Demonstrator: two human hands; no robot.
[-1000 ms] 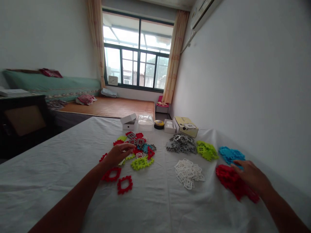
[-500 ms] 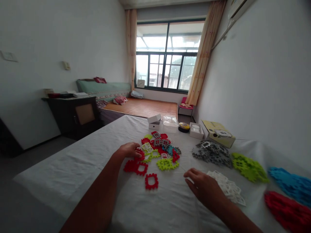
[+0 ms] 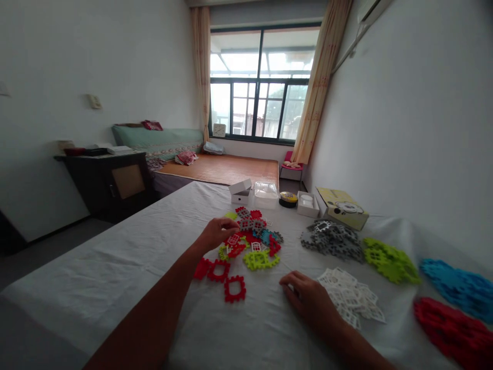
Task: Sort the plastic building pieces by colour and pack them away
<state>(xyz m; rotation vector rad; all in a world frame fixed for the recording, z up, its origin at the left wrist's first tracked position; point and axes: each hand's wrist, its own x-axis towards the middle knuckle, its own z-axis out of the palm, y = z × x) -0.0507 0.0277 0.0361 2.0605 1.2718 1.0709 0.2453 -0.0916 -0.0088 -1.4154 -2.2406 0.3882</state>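
My right hand (image 3: 308,295) could slide forward over the bare strip of tablecloth (image 3: 290,241) between the mixed heap (image 3: 252,225) and the grey pile (image 3: 333,241); white pieces (image 3: 348,293) crowd it on the right, and the yellow box (image 3: 341,206) blocks the way behind the grey

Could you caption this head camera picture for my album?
Left hand at a heap of colored pieces, right hand beside white lattice pieces on a pale cloth.

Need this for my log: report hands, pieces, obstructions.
Left hand at mixed pile, grip unclear. Right hand curled beside white pile. No obstruction visible.
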